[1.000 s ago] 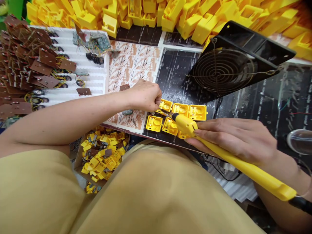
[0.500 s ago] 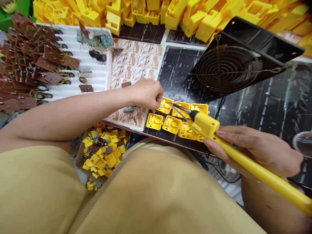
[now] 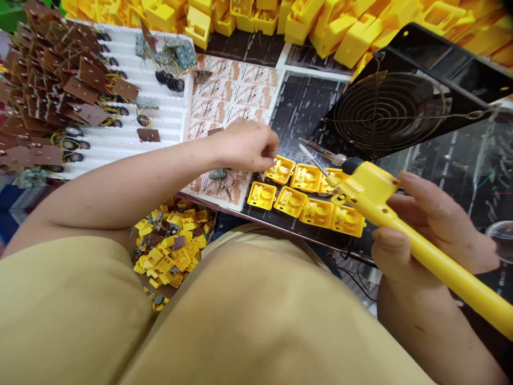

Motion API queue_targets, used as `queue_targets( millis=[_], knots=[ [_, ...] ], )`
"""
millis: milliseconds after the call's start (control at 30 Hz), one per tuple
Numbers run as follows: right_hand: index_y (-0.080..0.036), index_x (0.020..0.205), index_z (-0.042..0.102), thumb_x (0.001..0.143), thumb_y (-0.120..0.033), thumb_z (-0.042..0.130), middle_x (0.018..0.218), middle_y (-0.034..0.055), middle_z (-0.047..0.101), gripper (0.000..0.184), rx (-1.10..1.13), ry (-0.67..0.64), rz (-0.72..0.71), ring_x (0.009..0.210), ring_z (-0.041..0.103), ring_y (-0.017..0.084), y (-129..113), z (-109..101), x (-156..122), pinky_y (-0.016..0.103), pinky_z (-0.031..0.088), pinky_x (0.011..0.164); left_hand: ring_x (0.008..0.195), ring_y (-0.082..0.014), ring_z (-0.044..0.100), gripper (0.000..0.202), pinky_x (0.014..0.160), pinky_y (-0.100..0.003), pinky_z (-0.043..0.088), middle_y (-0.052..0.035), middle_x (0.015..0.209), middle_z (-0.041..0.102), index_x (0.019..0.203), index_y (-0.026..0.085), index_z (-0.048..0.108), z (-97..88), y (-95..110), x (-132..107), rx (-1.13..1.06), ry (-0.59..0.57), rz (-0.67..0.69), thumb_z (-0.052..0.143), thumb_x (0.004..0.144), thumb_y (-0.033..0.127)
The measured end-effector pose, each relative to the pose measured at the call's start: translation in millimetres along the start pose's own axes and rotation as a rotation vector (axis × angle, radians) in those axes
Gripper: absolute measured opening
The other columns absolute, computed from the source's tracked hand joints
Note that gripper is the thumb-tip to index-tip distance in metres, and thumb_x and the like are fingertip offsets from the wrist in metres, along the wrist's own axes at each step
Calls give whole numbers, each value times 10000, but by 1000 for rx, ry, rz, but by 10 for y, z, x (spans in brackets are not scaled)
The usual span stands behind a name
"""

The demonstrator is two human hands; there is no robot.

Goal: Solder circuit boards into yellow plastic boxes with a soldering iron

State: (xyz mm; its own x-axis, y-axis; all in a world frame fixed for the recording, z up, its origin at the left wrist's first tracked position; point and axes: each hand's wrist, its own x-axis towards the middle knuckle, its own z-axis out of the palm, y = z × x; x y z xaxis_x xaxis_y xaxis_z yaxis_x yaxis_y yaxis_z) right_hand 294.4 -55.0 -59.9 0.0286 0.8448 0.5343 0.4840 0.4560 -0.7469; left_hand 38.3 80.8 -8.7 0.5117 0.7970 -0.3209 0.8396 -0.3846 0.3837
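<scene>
My curled left hand [image 3: 250,145], contents unclear, was nearer the open square yellow plastic housing [image 3: 281,170] at its four o'clock; my right hand [image 3: 449,227] gripped a long yellow plastic-handled soldering iron [image 3: 417,240] aimed toward ten.

The fan [image 3: 393,115] is black. Below it, the soldering iron [image 3: 420,248] is bright yellow and black, the casings [image 3: 290,202] plain yellow. Left of the fan, a white sheet [image 3: 224,96] repeats reddish-brown prints; farther left, brown circuit boards [image 3: 91,74] contrast with white foam [image 3: 166,160].
</scene>
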Motion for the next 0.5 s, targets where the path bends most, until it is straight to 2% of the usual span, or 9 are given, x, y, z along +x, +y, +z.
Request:
queue_targets(
  millis=[67,133,200,267,333,400,500],
  knots=[
    [-272,1314,690,892,-476,726,956,59,763,470,-14,87,-77,698,710,174,-1,16,47,211,555,512,1017,-231,688,204,1022,-388,461,-16,944,731,941,172,777,-174,-65,-150,31,191,-4,631,859,287],
    [-261,1250,729,880,-491,737,880,49,756,436,-16,188,-111,658,696,161,53,18,72,210,572,528,989,-212,696,283,968,-366,487,-18,956,735,994,178,782,-291,-169,-371,102,357,-41,558,917,334],
    [-262,1198,751,828,-442,794,850,33,751,413,32,256,-128,621,676,133,142,8,71,190,575,540,913,-216,710,281,864,-354,517,-21,893,742,963,210,789,-288,-280,-618,213,364,-97,538,924,332],
    [-272,1198,747,781,-336,833,901,23,757,430,99,241,-90,664,686,111,219,-4,55,162,587,600,870,-240,712,260,780,-356,514,-44,869,752,937,223,786,-163,-357,-829,334,316,-145,544,916,314],
    [-279,1213,737,753,-241,837,981,18,761,472,155,216,-49,737,703,97,247,-6,44,138,595,672,869,-245,700,259,755,-353,498,-59,894,751,965,222,774,43,-374,-954,408,322,-129,542,923,330],
    [-270,1225,731,762,-211,819,1057,18,759,475,178,201,-53,783,711,87,227,16,49,125,596,716,862,-238,682,277,756,-354,488,-64,897,737,983,205,757,281,-350,-977,430,375,-57,550,933,382],
    [-233,1231,728,786,-251,821,1071,27,761,455,168,190,-140,757,718,96,160,80,78,131,607,687,892,-267,671,303,771,-392,483,-95,896,722,959,162,749,603,-351,-889,458,470,15,552,950,392]
  ],
)
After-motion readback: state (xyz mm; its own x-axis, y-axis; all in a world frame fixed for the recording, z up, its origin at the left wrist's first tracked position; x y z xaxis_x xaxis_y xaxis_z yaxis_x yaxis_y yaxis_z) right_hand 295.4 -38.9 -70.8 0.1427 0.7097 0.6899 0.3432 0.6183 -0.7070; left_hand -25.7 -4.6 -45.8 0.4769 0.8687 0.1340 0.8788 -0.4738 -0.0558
